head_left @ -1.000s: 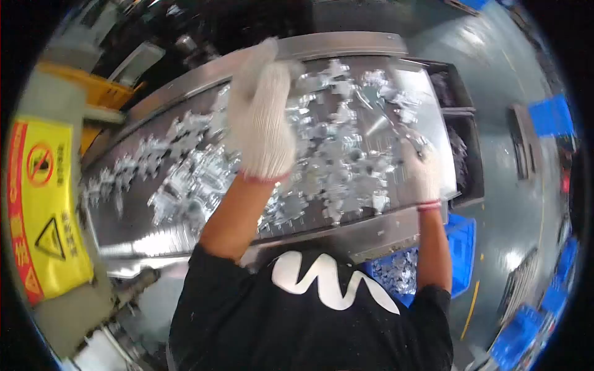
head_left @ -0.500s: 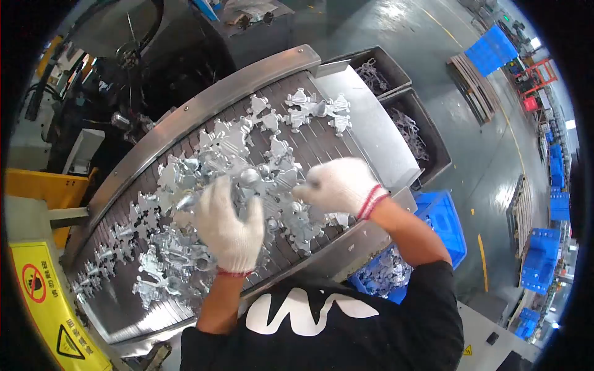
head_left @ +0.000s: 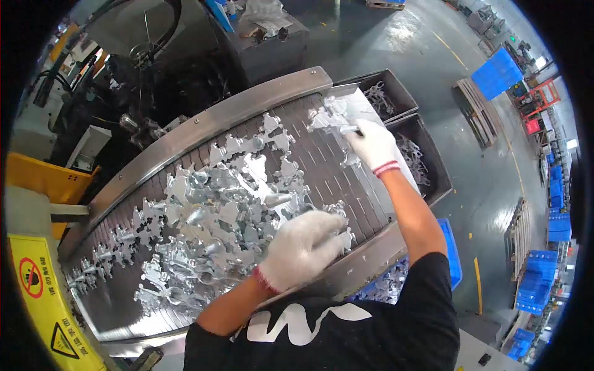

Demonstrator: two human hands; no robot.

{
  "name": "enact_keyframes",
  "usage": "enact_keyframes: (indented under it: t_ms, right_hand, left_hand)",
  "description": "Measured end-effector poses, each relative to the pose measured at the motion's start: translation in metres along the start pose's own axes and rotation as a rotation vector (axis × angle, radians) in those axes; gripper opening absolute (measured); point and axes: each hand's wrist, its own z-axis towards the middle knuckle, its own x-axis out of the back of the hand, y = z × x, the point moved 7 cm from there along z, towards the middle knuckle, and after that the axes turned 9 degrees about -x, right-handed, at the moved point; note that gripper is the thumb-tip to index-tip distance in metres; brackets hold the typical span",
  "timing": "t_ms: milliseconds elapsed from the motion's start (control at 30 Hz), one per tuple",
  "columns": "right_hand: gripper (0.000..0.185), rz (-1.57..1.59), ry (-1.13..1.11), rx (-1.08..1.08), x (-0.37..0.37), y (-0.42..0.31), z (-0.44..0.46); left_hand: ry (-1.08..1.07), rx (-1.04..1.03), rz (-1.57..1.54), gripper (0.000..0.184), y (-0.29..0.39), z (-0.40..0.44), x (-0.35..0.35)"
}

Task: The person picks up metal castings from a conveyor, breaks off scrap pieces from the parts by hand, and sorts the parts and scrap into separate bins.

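A yellow warning sign [head_left: 55,303] covers a pale surface at the left edge of the view, bearing a red prohibition symbol [head_left: 30,277] and, below it, a black warning triangle [head_left: 65,341]. Above the sign is an orange-yellow panel [head_left: 44,178]. Black hoses [head_left: 172,28] curve across the upper left, and a clear plastic bag [head_left: 264,13] lies on a dark grey cabinet [head_left: 272,57]. On the grey-green floor [head_left: 479,191], a blue crate [head_left: 497,74] appears beside a wooden pallet [head_left: 481,112]. Farther right are a red frame [head_left: 542,96] and blue perforated containers [head_left: 536,281]. A yellow floor stripe [head_left: 477,285] shows at lower right.
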Motion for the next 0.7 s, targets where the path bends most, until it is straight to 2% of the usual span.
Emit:
enact_keyframes:
  t_ms: [67,100,167,200,267,300,333,367,400,433,467,500,567,600,633,667,700]
  right_hand:
    - [0.034,0.032,0.007,0.034,0.037,-0.004,-0.024]
    - [0.028,0.189,0.133,0.115,0.072,-0.023,-0.047]
    - [0.020,0.316,0.129,0.127,0.105,-0.045,-0.087]
    - [0.017,0.261,0.116,0.167,0.123,-0.065,-0.106]
    - [0.016,0.210,0.023,0.150,0.131,-0.088,-0.137]
    - [0.016,0.159,-0.020,0.111,0.134,-0.095,-0.148]
    - [0.018,0.225,0.011,0.190,0.135,-0.096,-0.159]
    - [0.020,0.361,-0.015,0.171,0.145,-0.097,-0.169]
    - [0.022,0.502,-0.039,0.138,0.154,-0.095,-0.180]
    - [0.025,0.464,0.162,0.083,0.166,-0.076,-0.192]
    - [0.033,0.507,0.197,-0.158,0.173,-0.052,-0.197]
    - [0.036,0.609,0.285,-0.231,0.164,-0.026,-0.200]
    - [0.037,1.195,-0.264,-0.574,0.091,0.013,-0.206]
    - [0.038,0.831,-0.481,-0.316,0.071,0.002,-0.204]
    - [0.044,0.955,-0.462,-0.278,0.053,-0.003,-0.211]
    - [0.048,1.138,-0.549,-0.488,0.050,-0.011,-0.218]
    - [0.052,1.315,-0.641,-0.703,0.048,-0.020,-0.227]
  left_hand:
    - [0.113,0.035,0.116,0.039,-0.015,0.012,0.001]
    - [0.253,0.067,0.162,0.046,-0.028,0.019,0.005]
    - [0.354,0.015,0.279,0.056,-0.051,0.031,0.003]
    - [0.051,0.241,-0.078,0.057,-0.043,0.041,-0.004]
    - [0.012,0.183,-0.415,0.054,-0.061,0.037,-0.025]
    - [0.042,0.257,-0.773,0.045,-0.069,0.036,-0.037]
    - [0.042,0.222,-1.210,0.039,-0.079,0.040,-0.049]
    - [0.124,0.349,-1.102,0.038,-0.066,0.036,-0.046]
    - [0.096,0.166,-0.896,0.041,-0.089,0.034,-0.044]
    - [0.173,0.237,-0.924,0.041,-0.038,0.027,-0.036]
    - [0.082,0.185,-0.903,0.040,-0.054,0.023,-0.033]
    - [0.143,0.255,-0.940,0.039,-0.054,0.018,-0.032]
    - [0.279,0.352,-1.073,0.037,-0.062,0.016,-0.037]
    - [0.251,0.353,-1.069,0.037,-0.060,0.016,-0.040]
    - [0.232,0.347,-0.933,0.033,-0.058,0.015,-0.038]
    - [0.223,0.343,-0.799,0.030,-0.054,0.013,-0.036]
    - [0.302,0.402,-0.901,0.023,-0.052,0.008,-0.036]
